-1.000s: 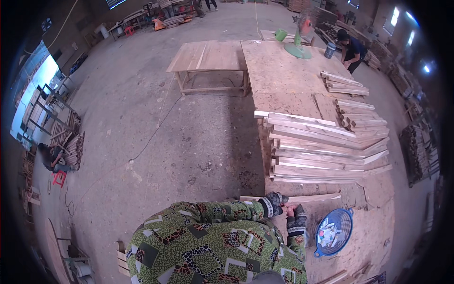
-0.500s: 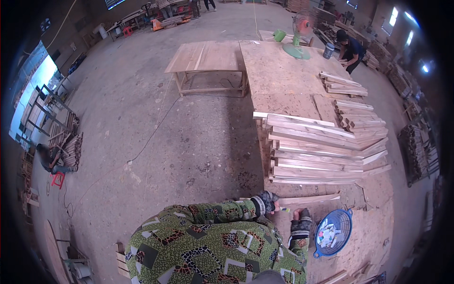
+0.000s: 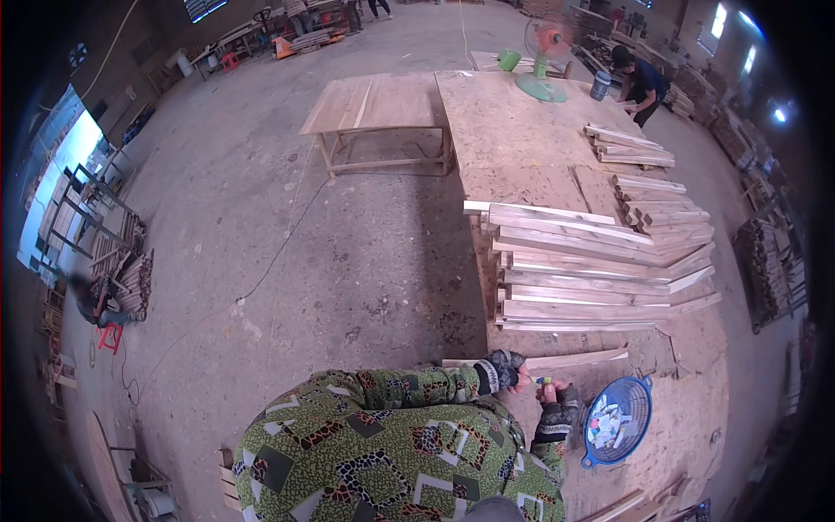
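Your left hand [image 3: 509, 370] and right hand [image 3: 555, 402], both in knit gloves, meet over the near edge of the bench [image 3: 522, 139]; between them sits a small, bright item [image 3: 542, 380], too small to name; the left fingers look pinched on it, and whether the right fingers grip it or only steady it I cannot tell; it hangs just above a loose slat [image 3: 574, 358], with the blue basket [image 3: 619, 420] of small pieces just beside your right wrist. As I judge it, so slight a pinch could let the item slip down among the stacked planks [image 3: 591, 270]; a swing of your right elbow could tip the basket. Against the earlier frame, your hands have drawn closer together and the right one has risen toward the left; planks and basket lie as before.
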Action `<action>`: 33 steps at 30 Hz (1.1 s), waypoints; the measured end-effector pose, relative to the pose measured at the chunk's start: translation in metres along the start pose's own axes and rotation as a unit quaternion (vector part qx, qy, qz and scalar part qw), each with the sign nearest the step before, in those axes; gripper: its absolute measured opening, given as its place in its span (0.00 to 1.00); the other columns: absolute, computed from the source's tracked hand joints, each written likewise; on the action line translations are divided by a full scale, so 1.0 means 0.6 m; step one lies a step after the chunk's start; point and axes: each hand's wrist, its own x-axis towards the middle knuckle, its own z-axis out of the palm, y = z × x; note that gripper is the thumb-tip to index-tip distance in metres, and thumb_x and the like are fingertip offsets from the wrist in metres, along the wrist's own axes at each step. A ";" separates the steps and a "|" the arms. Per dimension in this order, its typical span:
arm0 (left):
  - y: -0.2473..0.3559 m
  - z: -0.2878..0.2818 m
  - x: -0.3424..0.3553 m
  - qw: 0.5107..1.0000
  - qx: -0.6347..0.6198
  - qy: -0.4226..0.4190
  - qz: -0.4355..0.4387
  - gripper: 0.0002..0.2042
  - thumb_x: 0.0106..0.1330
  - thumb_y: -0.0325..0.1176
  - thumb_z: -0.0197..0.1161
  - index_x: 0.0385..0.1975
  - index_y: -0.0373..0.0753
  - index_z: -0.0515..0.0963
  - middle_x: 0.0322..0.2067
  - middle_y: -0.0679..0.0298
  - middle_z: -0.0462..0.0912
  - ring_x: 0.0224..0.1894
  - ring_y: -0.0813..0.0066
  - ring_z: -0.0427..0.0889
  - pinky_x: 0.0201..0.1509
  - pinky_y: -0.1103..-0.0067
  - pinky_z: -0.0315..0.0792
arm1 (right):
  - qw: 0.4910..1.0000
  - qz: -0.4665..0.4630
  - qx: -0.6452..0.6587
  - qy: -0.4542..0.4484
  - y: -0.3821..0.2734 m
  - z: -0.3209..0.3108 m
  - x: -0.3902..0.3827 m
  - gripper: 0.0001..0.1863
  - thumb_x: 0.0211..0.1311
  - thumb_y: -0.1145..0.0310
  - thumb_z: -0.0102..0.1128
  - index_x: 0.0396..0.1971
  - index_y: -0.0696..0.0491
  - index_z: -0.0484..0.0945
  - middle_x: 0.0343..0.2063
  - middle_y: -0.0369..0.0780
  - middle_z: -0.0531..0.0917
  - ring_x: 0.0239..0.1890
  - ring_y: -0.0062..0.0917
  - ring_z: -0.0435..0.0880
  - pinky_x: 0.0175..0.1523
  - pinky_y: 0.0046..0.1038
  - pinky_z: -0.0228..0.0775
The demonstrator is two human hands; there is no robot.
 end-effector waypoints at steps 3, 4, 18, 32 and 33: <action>0.001 -0.001 0.001 1.000 0.002 -0.007 -0.004 0.07 0.55 0.29 0.63 0.27 0.32 0.74 0.20 0.60 0.79 0.22 0.75 0.79 0.26 0.81 0.74 | 1.000 -0.001 -0.001 -0.009 0.009 -0.004 0.009 0.08 0.58 0.67 0.57 0.33 0.56 0.73 0.24 0.36 0.77 0.25 0.19 0.73 0.33 0.20 0.67; 0.004 0.000 -0.003 1.000 0.014 -0.014 -0.006 0.07 0.56 0.29 0.63 0.27 0.32 0.75 0.20 0.61 0.79 0.22 0.76 0.79 0.26 0.81 0.74 | 1.000 0.000 -0.002 -0.020 0.012 -0.006 0.013 0.08 0.58 0.67 0.57 0.33 0.56 0.73 0.24 0.36 0.77 0.25 0.19 0.73 0.33 0.20 0.67; -0.036 0.001 0.006 0.996 0.092 0.006 0.000 0.18 0.46 0.32 0.71 0.36 0.35 0.74 0.25 0.62 0.78 0.23 0.76 0.77 0.23 0.83 0.72 | 1.000 0.015 0.005 -0.016 0.069 -0.026 0.000 0.07 0.57 0.69 0.58 0.31 0.55 0.72 0.25 0.35 0.77 0.27 0.20 0.74 0.33 0.22 0.68; -0.097 -0.043 0.073 0.965 0.237 0.000 -0.113 0.14 0.48 0.26 0.67 0.36 0.34 0.74 0.26 0.62 0.80 0.27 0.77 0.76 0.31 0.81 0.71 | 0.987 0.149 0.051 0.043 0.226 -0.042 0.036 0.05 0.57 0.71 0.56 0.31 0.57 0.76 0.20 0.34 0.78 0.21 0.18 0.74 0.28 0.20 0.68; -0.105 -0.041 0.088 0.959 0.265 0.012 -0.099 0.13 0.48 0.27 0.67 0.34 0.35 0.75 0.26 0.63 0.80 0.29 0.77 0.76 0.34 0.80 0.72 | 0.989 0.133 0.043 0.055 0.242 -0.050 0.044 0.05 0.57 0.71 0.56 0.30 0.56 0.76 0.20 0.34 0.78 0.20 0.17 0.73 0.28 0.19 0.67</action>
